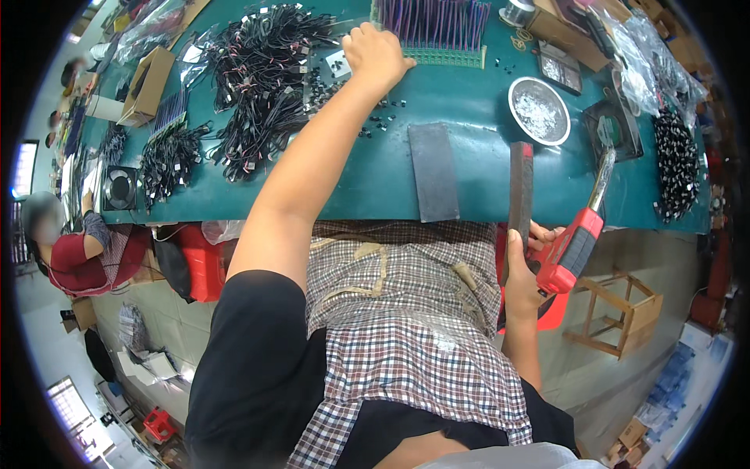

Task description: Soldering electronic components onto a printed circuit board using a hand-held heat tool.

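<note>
My left hand [375, 58] is stretched far forward over the table, its fingers curled and their tips hidden. Its thumb points right, close to the left end of a green circuit board strip [449, 56] lined with purple wires. What the fingers hold, if anything, does not show. Low at the front edge, my right hand [525, 258] is closed round a red and black soldering gun [570, 252]. A dark bar-like part [520, 184] with a red end rises beside the thumb. The gun's long metal front reaches toward a black square frame [625, 129].
Tangled black cables [262, 86] cover the left of the table; small black parts [376, 125] lie scattered near my forearm. A dark flat pad [434, 172] lies centre front, beside a metal bowl [539, 111] of white flakes. A wooden stool [617, 313] stands right; another person [78, 250] sits left.
</note>
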A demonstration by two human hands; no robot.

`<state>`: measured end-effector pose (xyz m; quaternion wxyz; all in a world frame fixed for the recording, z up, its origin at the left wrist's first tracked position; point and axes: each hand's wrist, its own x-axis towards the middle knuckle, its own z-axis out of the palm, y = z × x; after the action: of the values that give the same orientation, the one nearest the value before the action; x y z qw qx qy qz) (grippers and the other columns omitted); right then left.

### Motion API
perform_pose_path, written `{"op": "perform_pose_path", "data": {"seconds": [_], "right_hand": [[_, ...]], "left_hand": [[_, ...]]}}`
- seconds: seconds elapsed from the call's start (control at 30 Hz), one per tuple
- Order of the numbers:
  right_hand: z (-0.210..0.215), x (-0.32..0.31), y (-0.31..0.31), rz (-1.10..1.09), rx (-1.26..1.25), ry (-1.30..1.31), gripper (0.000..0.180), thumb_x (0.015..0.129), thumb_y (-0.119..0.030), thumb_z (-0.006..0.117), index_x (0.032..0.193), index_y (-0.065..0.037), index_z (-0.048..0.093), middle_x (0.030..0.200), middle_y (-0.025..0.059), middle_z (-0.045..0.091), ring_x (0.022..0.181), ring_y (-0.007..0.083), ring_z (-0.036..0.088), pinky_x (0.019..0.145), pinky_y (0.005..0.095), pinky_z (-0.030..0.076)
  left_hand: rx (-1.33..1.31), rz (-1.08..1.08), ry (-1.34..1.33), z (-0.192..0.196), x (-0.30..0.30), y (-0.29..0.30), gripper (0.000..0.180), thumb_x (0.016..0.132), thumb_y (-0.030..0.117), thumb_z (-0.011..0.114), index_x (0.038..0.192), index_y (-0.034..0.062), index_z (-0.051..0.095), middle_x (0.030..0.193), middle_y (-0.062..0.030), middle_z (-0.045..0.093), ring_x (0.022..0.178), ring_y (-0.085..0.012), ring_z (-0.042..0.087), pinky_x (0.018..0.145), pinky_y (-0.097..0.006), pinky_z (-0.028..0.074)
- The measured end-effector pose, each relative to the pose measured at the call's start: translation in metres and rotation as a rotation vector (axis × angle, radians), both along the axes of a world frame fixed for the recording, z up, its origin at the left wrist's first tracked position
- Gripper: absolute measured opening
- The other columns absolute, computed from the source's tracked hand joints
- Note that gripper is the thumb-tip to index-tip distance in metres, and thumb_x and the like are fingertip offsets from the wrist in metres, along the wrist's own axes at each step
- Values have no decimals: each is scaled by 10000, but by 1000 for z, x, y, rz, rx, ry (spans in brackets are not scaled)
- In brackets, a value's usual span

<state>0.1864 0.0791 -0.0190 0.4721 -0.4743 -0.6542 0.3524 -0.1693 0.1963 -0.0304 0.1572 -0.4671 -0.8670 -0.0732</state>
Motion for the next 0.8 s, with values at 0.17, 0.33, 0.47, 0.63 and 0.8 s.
{"op": "perform_pose_path", "data": {"seconds": [0.17,0.33,0.47,0.63,0.8], "right_hand": [[-1,4,-2,-21,63,29,553,741,63,790,1134,15,404,1030,152,610,902,211,680,733,298,584],[-11,8,3,-40,50,41,561,742,67,786,1145,13,400,1041,142,581,920,214,676,744,296,585],[-1,10,5,11,96,47,527,789,69,747,1174,11,392,1070,130,539,911,185,648,767,286,571],[8,5,6,56,18,58,572,821,88,707,1258,-9,352,1078,99,524,963,157,587,846,278,516],[-5,-10,10,134,127,51,654,783,12,778,1284,-7,360,1016,140,597,900,216,634,773,317,542]], "left_hand": [[8,-8,-305,20,0,-5,490,665,514,824,929,110,738,1057,-146,635,1033,-318,617,863,-441,487],[516,-360,-1056,34,5,-13,316,793,258,780,943,34,614,904,-139,676,862,-237,681,748,-356,547],[696,-364,-1355,63,30,-52,246,873,110,703,1038,-35,593,878,-107,689,743,-158,690,629,-255,560],[251,-256,-1608,23,49,-105,197,892,120,682,1002,-34,630,822,-95,696,670,-126,672,540,-228,537],[122,-150,-1525,-10,68,-123,235,900,180,692,944,-43,635,792,-99,702,644,-131,677,528,-233,538]]}}
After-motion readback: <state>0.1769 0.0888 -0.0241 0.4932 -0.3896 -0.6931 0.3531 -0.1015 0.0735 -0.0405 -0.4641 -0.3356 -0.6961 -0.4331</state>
